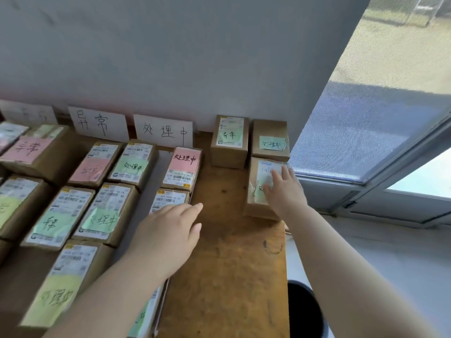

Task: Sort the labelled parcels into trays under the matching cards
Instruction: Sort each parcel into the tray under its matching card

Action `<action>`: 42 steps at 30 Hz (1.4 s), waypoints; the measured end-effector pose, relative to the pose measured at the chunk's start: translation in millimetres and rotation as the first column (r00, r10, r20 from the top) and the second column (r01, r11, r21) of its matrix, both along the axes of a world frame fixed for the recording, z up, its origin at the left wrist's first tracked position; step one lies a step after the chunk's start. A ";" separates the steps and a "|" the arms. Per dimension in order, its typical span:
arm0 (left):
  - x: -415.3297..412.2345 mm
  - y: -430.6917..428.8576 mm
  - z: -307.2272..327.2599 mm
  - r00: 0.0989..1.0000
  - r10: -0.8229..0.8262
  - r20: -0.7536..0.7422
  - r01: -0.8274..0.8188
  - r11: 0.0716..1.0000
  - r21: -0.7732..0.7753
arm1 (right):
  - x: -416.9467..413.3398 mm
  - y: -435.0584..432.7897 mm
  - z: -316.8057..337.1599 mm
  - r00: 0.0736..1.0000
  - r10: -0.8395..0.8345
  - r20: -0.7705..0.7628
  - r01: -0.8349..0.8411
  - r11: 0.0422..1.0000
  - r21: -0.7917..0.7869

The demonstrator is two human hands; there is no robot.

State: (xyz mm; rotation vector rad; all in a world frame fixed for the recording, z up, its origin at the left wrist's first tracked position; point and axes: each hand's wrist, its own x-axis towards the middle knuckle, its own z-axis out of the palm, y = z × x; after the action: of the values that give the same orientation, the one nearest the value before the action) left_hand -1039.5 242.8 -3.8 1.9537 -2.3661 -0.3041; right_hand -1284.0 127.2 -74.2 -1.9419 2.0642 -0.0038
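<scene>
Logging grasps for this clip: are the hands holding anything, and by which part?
Nothing is gripped. The right hand lies flat on the top face of the parcel nearest the window; the left hand is open and empty.

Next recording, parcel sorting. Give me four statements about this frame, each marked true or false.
1. The right hand lies flat on the near parcel on the wooden table by the window. True.
2. The left hand grips a parcel and lifts it. False: its fingers are relaxed and hold nothing, over a sorted parcel.
3. The pink-labelled parcel below the 处理中 card also reads 处理中. True.
4. Only one parcel stands on the bare wood. False: three do, the near parcel plus the 异常 parcel and the green 处理中 parcel behind it.
</scene>
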 end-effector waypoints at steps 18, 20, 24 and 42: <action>-55.1 -12.6 -61.2 0.942 0.253 -0.221 -0.113 0.858 0.502 | 20.4 98.5 -21.7 0.879 0.029 0.476 -0.056 0.997 0.044; -57.6 -10.8 -68.3 0.934 0.281 -0.221 -0.127 0.839 0.530 | 21.8 108.4 -25.5 0.823 -0.070 0.563 0.043 0.997 0.060; -58.0 -2.5 -81.3 0.892 0.368 -0.263 -0.156 0.796 0.585 | 21.5 126.2 -38.2 0.578 -0.356 0.735 0.343 0.923 0.177; -5.9 -2.4 -30.7 0.425 0.542 -0.725 -0.200 0.837 0.509 | 73.3 120.3 38.5 0.515 -0.194 0.835 0.175 0.977 0.119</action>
State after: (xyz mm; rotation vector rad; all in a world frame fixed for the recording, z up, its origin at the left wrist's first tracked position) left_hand -1045.4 240.4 -34.4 1.7246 -1.2143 -1.3696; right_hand -1210.7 247.5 -35.7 -1.2434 1.5192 -0.8172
